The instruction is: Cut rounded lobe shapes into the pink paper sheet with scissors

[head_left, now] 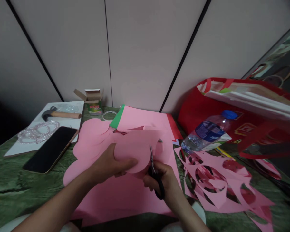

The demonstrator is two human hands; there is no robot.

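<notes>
My left hand [113, 162] pinches a piece of pink paper [132, 149], thumb on top and fingers beneath. The paper has a rounded, curved edge near my hand. In my right hand [163, 180] is a pair of scissors [155, 174] with black handles, its blades pointing up and lying at the paper's right edge. Below both hands lies a large pink sheet [125, 199]. Several pink cut-out circles [91, 138] overlap in a pile to the left of my left hand.
Pink paper scraps [215, 183] with round holes lie right. Behind them are a water bottle [205, 132] and red bag [190, 106]. Left are a phone [52, 149], beads [38, 132], a hammer [62, 114] and small box [94, 106]. Coloured sheets [145, 117] lie by the wall.
</notes>
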